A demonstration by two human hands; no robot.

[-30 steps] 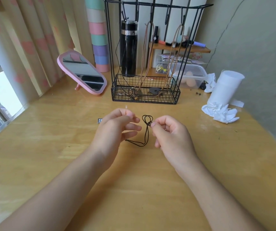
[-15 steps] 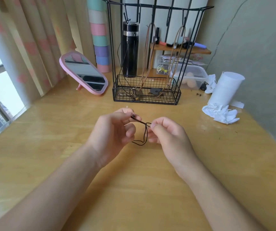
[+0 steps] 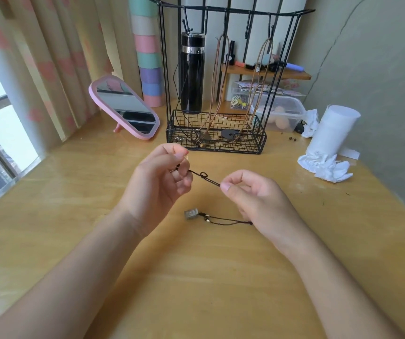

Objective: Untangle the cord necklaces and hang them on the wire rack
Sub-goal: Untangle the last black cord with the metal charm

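Left hand (image 3: pixel 157 182) and right hand (image 3: pixel 252 199) pinch black cord (image 3: pixel 212 181) taut, knot (image 3: pixel 203 174) midway, pendant (image 3: pixel 191 213) at 6 o'clock, rack (image 3: pixel 235 8) at 12 o'clock, two brown cords (image 3: pixel 214 94) hung on it, ends in basket (image 3: pixel 221 146)

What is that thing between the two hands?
A short stretch of black cord with a small knot in it, pinched by the left hand and the right hand. The head view shows it.

Cord (image 3: pixel 204 175) end inside left grip (image 3: pixel 157 182)
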